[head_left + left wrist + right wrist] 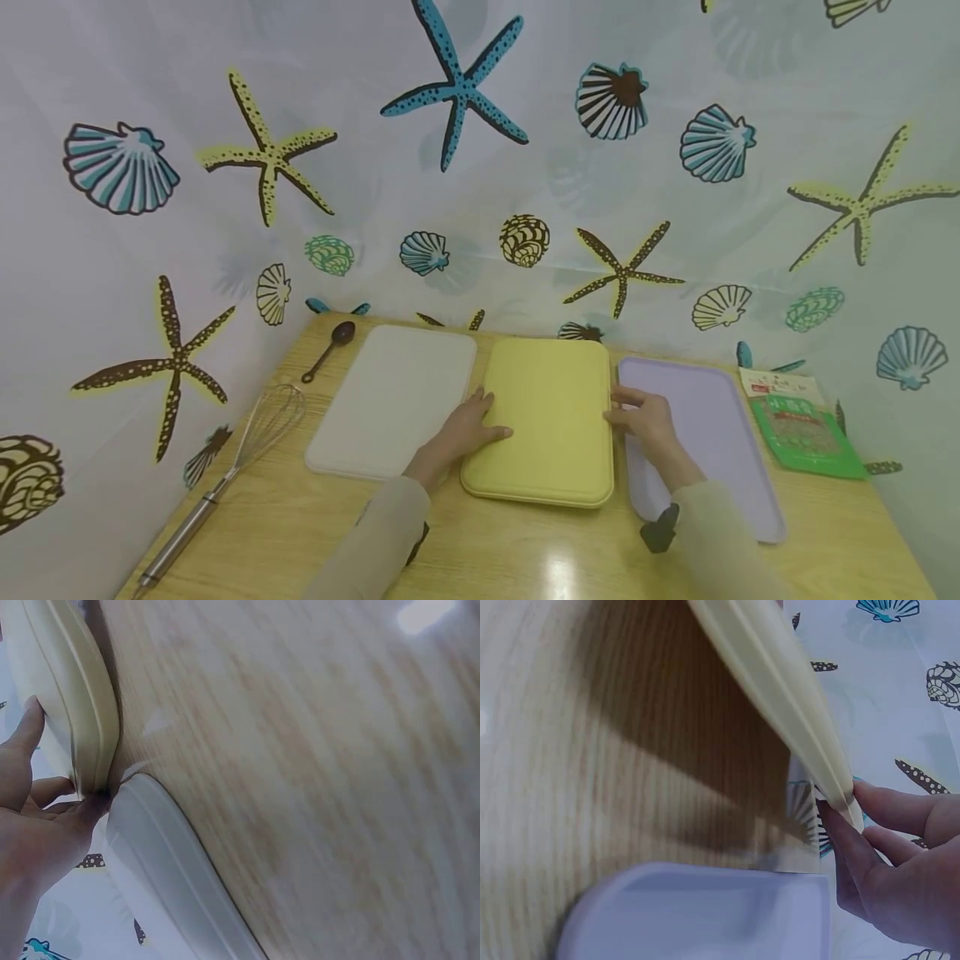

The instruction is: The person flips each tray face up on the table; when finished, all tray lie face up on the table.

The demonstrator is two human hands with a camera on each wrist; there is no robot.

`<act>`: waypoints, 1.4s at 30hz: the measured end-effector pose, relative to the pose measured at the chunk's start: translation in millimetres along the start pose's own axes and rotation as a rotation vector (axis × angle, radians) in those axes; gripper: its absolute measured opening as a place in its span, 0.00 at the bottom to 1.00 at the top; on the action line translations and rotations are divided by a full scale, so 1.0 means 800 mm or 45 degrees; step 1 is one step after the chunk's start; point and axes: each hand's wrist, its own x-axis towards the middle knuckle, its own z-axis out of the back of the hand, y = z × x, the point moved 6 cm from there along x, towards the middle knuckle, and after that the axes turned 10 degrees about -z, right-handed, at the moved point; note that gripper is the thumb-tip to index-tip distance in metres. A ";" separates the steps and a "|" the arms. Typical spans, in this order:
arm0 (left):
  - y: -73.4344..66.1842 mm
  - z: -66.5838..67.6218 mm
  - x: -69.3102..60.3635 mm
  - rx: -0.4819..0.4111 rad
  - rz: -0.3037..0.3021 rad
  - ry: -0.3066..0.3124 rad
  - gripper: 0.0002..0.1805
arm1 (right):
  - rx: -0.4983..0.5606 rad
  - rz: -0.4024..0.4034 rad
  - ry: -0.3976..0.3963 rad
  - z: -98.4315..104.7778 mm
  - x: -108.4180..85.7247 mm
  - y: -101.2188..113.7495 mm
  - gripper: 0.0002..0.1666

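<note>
A yellow tray with rounded corners lies between my hands, its flat face up. My left hand holds its left edge, thumb over the top face and fingers at the side. At the right edge, my right hand pinches the rim between thumb and fingers. In the right wrist view the tray's edge is raised off the table, with a shadow below. A white tray sits to the left, close to my left fingers in the left wrist view. Under my right forearm lies a lilac tray with a raised rim.
On the wooden table, a whisk and a dark spoon lie at the left. A green and white food packet is at the right. A curtain with shells and starfish borders the back and sides.
</note>
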 end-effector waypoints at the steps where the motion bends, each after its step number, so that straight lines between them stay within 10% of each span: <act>1: 0.000 0.001 -0.001 -0.009 -0.002 -0.001 0.45 | 0.001 -0.004 0.011 0.001 0.001 0.001 0.31; 17: -0.003 0.009 -0.004 -0.036 -0.087 -0.013 0.45 | -0.049 0.077 0.153 0.002 0.000 0.032 0.30; 42: 0.007 0.023 0.000 -0.115 -0.011 0.053 0.44 | -0.007 0.086 0.341 -0.019 -0.013 0.097 0.35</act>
